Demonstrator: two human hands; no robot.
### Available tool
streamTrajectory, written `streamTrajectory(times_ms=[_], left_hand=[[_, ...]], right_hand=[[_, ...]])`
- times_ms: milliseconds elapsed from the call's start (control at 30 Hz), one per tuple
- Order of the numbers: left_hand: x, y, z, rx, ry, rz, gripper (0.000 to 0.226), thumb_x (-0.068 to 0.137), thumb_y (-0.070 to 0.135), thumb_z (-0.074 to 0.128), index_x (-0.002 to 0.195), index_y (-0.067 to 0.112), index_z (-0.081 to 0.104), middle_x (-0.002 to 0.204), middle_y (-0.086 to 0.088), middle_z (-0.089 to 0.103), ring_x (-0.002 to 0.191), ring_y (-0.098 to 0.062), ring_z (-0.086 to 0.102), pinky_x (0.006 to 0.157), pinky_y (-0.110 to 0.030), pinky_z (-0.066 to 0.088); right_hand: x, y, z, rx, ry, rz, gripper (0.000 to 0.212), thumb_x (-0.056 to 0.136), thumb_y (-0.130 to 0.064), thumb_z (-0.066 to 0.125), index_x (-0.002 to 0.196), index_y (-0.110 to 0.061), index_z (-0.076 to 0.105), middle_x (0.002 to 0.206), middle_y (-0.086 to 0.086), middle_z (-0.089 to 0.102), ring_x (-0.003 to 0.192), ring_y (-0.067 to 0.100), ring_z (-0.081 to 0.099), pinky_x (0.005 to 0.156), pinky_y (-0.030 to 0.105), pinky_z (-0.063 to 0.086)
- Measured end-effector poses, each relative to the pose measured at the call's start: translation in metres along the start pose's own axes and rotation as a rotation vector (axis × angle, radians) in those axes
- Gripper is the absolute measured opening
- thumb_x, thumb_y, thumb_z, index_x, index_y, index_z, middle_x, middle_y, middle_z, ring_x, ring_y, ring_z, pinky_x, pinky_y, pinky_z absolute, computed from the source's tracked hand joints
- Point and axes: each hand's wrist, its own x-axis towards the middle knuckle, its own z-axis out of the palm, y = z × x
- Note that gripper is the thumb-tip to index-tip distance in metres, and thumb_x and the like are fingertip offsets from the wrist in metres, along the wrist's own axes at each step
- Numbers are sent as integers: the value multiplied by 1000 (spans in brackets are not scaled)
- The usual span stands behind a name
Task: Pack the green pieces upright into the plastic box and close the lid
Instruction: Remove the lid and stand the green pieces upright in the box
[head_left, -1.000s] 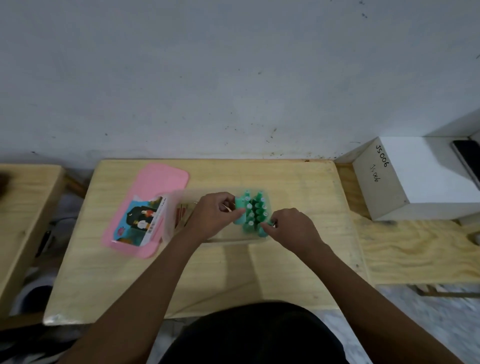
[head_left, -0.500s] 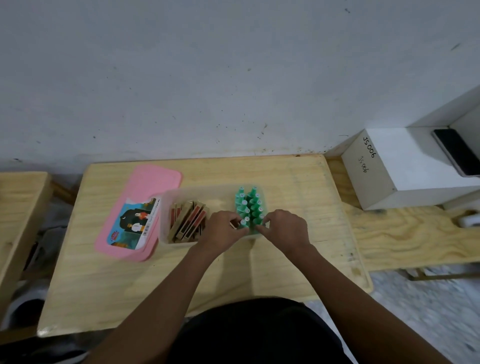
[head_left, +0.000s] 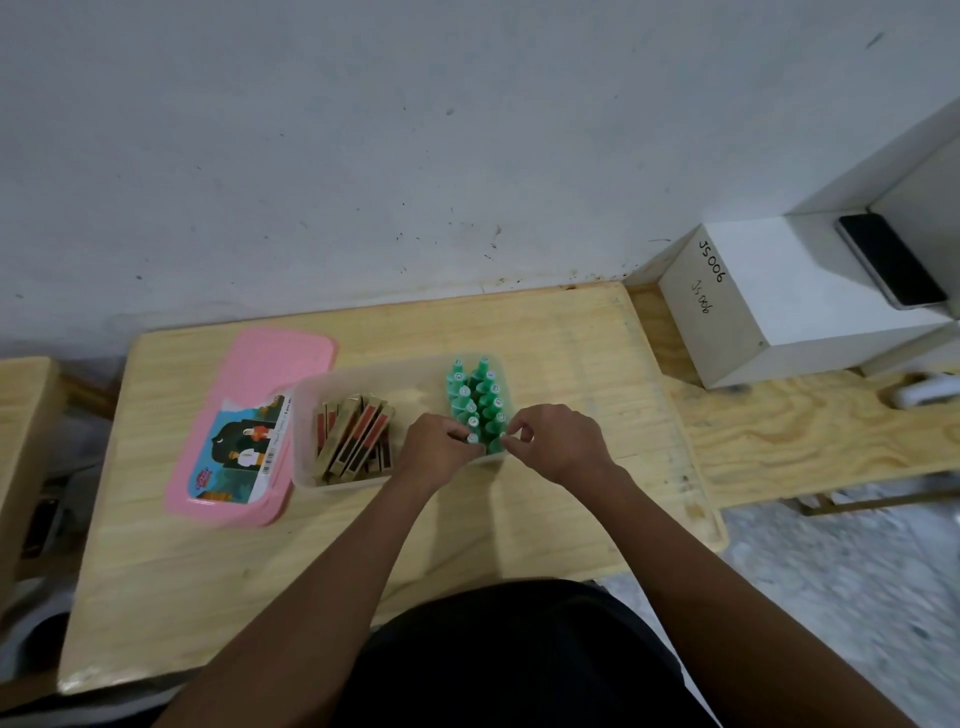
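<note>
Head view, only one. Wooden table (head_left: 545, 338) across the middle of the frame, grey wall behind it. Plastic box (head_left: 306, 452) sits open at frame centre. Green pieces (head_left: 475, 392) stand upright in two tight rows at the box's right end, white caps up. The left half of the box holds flat brown-and-red packs (head_left: 353, 439) leaning on edge.

Left hand (head_left: 439, 449) comes in from the lower middle, fingers curled, tips pinching the nearest piece of the left row. Right hand (head_left: 558, 441) sits just right of it, fingers curled, thumb and forefinger pinching the nearest piece of the right row. The hands are almost touching over the box's near wall.

Pink lid (head_left: 265, 364) lies flat on the table, centre left, off the box and against its left side, picture label facing up. White carton (head_left: 769, 306) marked JS006 sits upper right on a lower board, with a dark phone (head_left: 891, 262) on top.
</note>
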Motion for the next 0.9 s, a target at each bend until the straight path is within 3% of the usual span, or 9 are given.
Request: streamTrajectory(times_ms=[100,300,400,500,600,900], left_hand=[[2,2,1,-53,-24,-41,32,66,21,83,95,10,75,84,-2,70,68,-8,60,56,-18,42],[4,2,-2,-118,-78,-76,35,63,31,86,90,9,76,81,-2,72,75,-13,65,73,-32,53],[4,1,-5,-132,-99,-91,33,65,37,83,86,11,77,81,-1,73,76,-12,66,72,-30,53],[6,-1,-8,-104,-24,-83,39,69,46,77,76,8,74,70,0,69,64,-13,62,64,-28,48],[5,-1,-11,-44,92,-20,34,70,42,78,75,11,68,67,1,62,60,-11,55,56,-23,42],[5,2,-1,0,136,87,26,75,34,76,93,16,76,85,-3,74,73,-10,66,69,-23,51]], right_hand=[[0,1,2,5,-8,10,24,88,-50,58,102,-35,70,97,-10,70,92,10,63,75,29,48],[1,2,2,-4,-17,4,25,87,-52,58,100,-35,70,95,-11,70,91,10,64,74,29,48],[1,2,2,6,-7,-6,24,87,-52,58,98,-35,70,91,-12,69,88,9,64,70,28,47],[0,5,3,62,72,-23,22,87,-53,58,99,-36,67,88,-14,65,83,7,62,61,24,38],[2,6,5,109,119,-47,27,89,-51,58,112,-38,63,95,-13,63,79,6,59,62,24,39],[9,8,13,97,108,-37,23,91,-50,57,109,-40,67,99,-12,63,72,4,52,56,21,32]])
